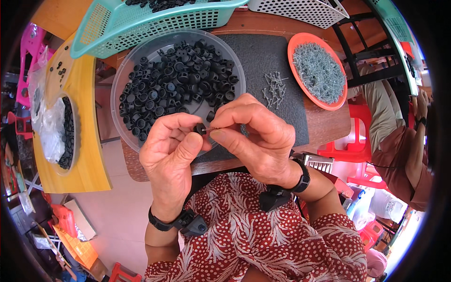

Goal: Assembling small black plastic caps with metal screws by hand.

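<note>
You are in a workshop: beyond your fingers (244, 115) sits a bowl (123, 70) of black parts (174, 84), to their right a plate (329, 106) of screws (318, 70).

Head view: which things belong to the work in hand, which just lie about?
In use:
Black part, in left hand
Screw, in right hand
Bowl of black parts
Plate of screws
Loose screws

Seemingly lying about:
Plastic bag
White basket
Red stool

A pink chair (22, 91) stands at ten o'clock. A red stool (347, 152) is at three, an orange crate (80, 247) at eight.
</note>
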The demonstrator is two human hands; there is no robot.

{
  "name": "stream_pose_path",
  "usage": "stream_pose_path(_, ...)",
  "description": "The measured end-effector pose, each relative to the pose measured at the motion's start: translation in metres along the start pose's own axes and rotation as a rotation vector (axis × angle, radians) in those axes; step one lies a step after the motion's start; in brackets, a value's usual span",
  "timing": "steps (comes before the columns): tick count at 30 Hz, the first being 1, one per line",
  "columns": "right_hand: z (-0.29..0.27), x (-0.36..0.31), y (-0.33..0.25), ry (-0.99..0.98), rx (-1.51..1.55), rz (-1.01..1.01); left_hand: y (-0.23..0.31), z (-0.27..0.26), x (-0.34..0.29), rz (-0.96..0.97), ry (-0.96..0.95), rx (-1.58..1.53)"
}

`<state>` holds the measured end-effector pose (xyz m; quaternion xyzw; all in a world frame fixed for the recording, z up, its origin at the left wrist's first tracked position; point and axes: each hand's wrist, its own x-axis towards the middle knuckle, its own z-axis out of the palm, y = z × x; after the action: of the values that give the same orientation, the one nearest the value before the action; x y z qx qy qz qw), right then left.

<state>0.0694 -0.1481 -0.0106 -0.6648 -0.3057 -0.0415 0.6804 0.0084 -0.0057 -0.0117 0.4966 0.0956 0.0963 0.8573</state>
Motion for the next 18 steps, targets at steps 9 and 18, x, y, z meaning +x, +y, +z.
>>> stream_pose_path(9,0.0025,0.0023,-0.0054,0.025,0.038,0.111,0.0005,0.0007,-0.0011,0.033,-0.013,0.005)
stream_pose_path(18,-0.0008,0.0057,-0.0028,-0.042,-0.06,0.038,0.0016,-0.0021,-0.0008,0.081,-0.015,0.141)
